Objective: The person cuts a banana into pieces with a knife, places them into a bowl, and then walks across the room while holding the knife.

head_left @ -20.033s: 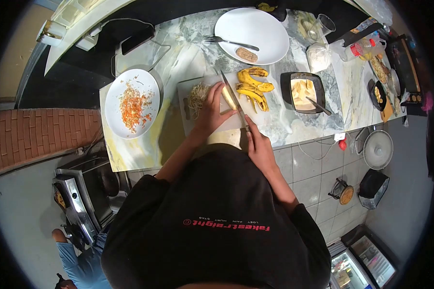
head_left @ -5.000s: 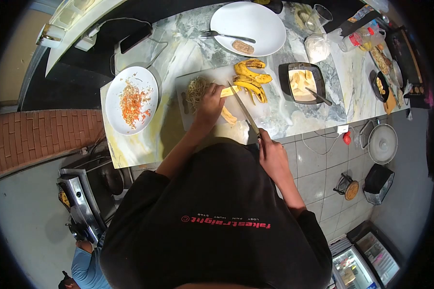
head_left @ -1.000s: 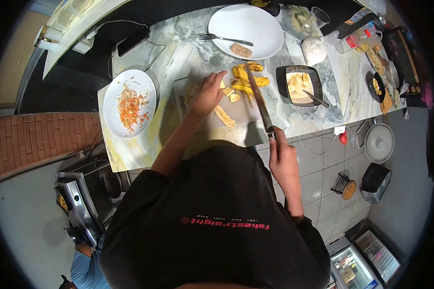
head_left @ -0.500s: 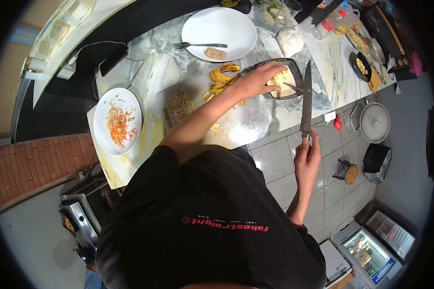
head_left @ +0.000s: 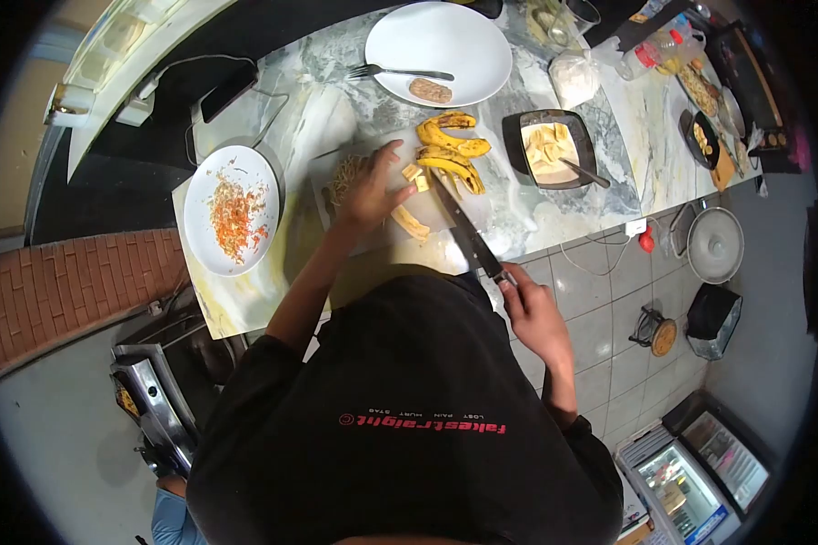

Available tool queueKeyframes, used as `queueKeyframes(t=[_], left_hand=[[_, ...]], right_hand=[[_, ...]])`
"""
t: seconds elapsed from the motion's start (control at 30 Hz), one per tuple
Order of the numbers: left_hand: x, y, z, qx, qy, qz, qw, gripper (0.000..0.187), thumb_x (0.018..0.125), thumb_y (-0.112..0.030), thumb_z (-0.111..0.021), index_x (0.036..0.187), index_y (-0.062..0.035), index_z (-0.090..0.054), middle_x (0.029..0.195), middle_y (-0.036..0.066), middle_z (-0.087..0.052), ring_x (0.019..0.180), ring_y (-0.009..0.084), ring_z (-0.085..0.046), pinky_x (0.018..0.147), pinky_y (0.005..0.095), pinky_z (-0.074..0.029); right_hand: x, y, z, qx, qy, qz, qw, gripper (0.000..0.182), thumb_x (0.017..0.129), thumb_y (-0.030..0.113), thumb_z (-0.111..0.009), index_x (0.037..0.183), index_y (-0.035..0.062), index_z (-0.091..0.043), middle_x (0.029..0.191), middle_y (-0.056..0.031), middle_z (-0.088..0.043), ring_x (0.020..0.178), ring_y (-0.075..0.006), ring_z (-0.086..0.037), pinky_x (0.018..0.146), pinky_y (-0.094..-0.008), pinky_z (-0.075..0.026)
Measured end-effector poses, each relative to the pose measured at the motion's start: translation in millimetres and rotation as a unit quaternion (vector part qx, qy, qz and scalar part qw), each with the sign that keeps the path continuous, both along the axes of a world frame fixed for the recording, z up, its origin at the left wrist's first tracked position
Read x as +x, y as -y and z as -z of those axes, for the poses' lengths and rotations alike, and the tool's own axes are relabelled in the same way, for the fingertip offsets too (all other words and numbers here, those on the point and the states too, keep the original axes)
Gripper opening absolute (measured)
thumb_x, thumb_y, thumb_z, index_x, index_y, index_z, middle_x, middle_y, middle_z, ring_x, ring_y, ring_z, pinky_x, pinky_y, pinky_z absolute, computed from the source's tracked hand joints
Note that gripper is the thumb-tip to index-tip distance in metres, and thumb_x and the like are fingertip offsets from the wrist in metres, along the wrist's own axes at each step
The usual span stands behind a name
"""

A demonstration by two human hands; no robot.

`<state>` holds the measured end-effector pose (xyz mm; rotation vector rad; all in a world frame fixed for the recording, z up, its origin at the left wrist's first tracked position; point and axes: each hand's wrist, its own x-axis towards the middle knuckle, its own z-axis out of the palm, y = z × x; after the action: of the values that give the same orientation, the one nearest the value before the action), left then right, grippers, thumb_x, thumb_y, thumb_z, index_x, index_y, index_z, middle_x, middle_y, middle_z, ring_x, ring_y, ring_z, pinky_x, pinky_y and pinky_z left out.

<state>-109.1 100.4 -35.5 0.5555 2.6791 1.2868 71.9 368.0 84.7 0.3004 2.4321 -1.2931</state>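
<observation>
My left hand (head_left: 373,193) is over the cutting board (head_left: 441,218), fingers spread, beside small yellow banana pieces (head_left: 418,178). My right hand (head_left: 529,309) grips a long knife (head_left: 468,227) by its handle; the blade slants up and left, its tip near those pieces. Banana peels (head_left: 450,145) lie just above the blade tip, and a pale strip (head_left: 411,224) rests on the board below my left hand. Shredded stuff (head_left: 344,180) is partly hidden behind that hand. To the right, a dark square bowl (head_left: 587,136) holds pale yellow pieces and a utensil (head_left: 586,173).
A large white plate (head_left: 482,54) carries a fork (head_left: 400,72) and a brown oval piece (head_left: 430,90). At left is a plate (head_left: 197,227) of orange bits. A knotted bag (head_left: 574,82) stands behind the bowl. Someone's blue-clothed part (head_left: 173,518) shows at lower left.
My left hand has left the bowl and moved left to the board, its fingers now spread. The knife has swung left and down from upright to lie over the board.
</observation>
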Motion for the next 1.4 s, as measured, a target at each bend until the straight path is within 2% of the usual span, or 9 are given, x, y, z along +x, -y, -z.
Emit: queueKeyframes(t=[0.17, 0.23, 0.37, 0.43, 0.63, 0.77, 0.93, 1.27, 1.4], left_hand=[[1, -30, 6, 0.048, -0.004, 0.037, 0.998, 0.075, 0.085, -0.017, -0.076, 0.15, -0.0091, -0.041, 0.133, 0.016, -0.057, 0.117, 0.0356, -0.057, 0.106, 0.0452, -0.043], [1, -35, 7, -0.04, -0.076, 0.048, 0.995, 0.073, 0.085, -0.012, -0.074, 0.15, -0.0083, -0.04, 0.132, 0.018, -0.056, 0.116, 0.0365, -0.057, 0.108, 0.0449, -0.041], [0, -32, 2, -0.06, -0.072, 0.065, 0.993, 0.073, 0.085, -0.01, -0.072, 0.151, -0.0087, -0.04, 0.128, 0.017, -0.058, 0.118, 0.0356, -0.056, 0.109, 0.0453, -0.04], [-2, -30, 0, -0.004, 0.028, 0.054, 0.998, 0.073, 0.085, -0.01, -0.072, 0.151, -0.0092, -0.04, 0.123, 0.015, -0.06, 0.118, 0.0349, -0.055, 0.11, 0.0458, -0.039], [2, -23, -10, -0.096, -0.048, 0.082, 0.991, 0.073, 0.084, -0.011, -0.07, 0.152, -0.0118, -0.041, 0.118, 0.013, -0.062, 0.113, 0.0324, -0.056, 0.106, 0.0479, -0.039], [4, -23, 1, -0.142, -0.121, 0.08, 0.979, 0.073, 0.085, -0.01, -0.068, 0.152, -0.0132, -0.042, 0.115, 0.012, -0.063, 0.112, 0.0312, -0.057, 0.103, 0.0464, -0.041], [8, -21, -5, -0.055, -0.043, 0.063, 0.996, 0.071, 0.083, -0.009, -0.067, 0.15, -0.0113, -0.044, 0.11, 0.015, -0.064, 0.108, 0.0321, -0.058, 0.101, 0.0446, -0.041], [11, -21, -11, -0.041, 0.005, 0.064, 0.997, 0.062, 0.088, -0.004, -0.062, 0.147, -0.0107, -0.045, 0.101, 0.014, -0.063, 0.099, 0.0344, -0.063, 0.089, 0.0421, -0.05], [6, -19, -17, -0.001, 0.041, 0.058, 0.997, 0.059, 0.089, -0.001, -0.065, 0.144, -0.0101, -0.048, 0.106, 0.01, -0.065, 0.099, 0.0247, -0.064, 0.088, 0.0371, -0.05]], right_hand=[[0, -5, -6, 0.012, 0.058, -0.006, 0.998, 0.032, 0.103, 0.018, -0.056, 0.129, 0.0004, -0.061, 0.066, -0.0256, -0.059, 0.062, -0.0415, -0.061, 0.062, -0.0452, -0.046], [3, -10, -2, 0.042, 0.072, -0.009, 0.996, 0.032, 0.103, 0.019, -0.056, 0.128, 0.0002, -0.061, 0.067, -0.026, -0.06, 0.062, -0.0405, -0.061, 0.062, -0.0451, -0.045], [8, -16, 15, 0.002, 0.077, -0.001, 0.997, 0.032, 0.103, 0.019, -0.056, 0.127, -0.0001, -0.062, 0.065, -0.0231, -0.059, 0.059, -0.0334, -0.061, 0.06, -0.0433, -0.045], [5, -17, 25, -0.047, 0.078, 0.011, 0.996, 0.032, 0.104, 0.021, -0.056, 0.128, 0.0008, -0.062, 0.061, -0.0129, -0.057, 0.055, -0.0207, -0.058, 0.057, -0.0375, -0.043], [-14, -13, 41, -0.264, 0.179, 0.065, 0.946, 0.033, 0.108, 0.021, -0.05, 0.137, 0.006, -0.056, 0.061, 0.0047, -0.047, 0.046, -0.0059, -0.042, 0.044, -0.024, -0.033], [-17, -17, 60, -0.305, 0.178, 0.057, 0.934, 0.034, 0.109, 0.021, -0.049, 0.139, 0.007, -0.054, 0.061, 0.0047, -0.045, 0.043, -0.0047, -0.038, 0.04, -0.0228, -0.029], [-16, -23, 63, -0.338, 0.202, 0.08, 0.916, 0.033, 0.108, 0.021, -0.051, 0.139, 0.0082, -0.053, 0.063, 0.0032, -0.045, 0.043, -0.0047, -0.036, 0.04, -0.0227, -0.028], [-7, -34, 53, -0.359, 0.186, 0.089, 0.91, 0.036, 0.108, 0.019, -0.051, 0.142, 0.0083, -0.052, 0.065, 0.0017, -0.046, 0.045, -0.0047, -0.035, 0.041, -0.0223, -0.028], [8, -53, 39, -0.359, 0.16, 0.12, 0.911, 0.036, 0.108, 0.019, -0.051, 0.142, 0.0065, -0.051, 0.065, 0.0007, -0.046, 0.045, -0.0049, -0.035, 0.041, -0.0224, -0.028]])
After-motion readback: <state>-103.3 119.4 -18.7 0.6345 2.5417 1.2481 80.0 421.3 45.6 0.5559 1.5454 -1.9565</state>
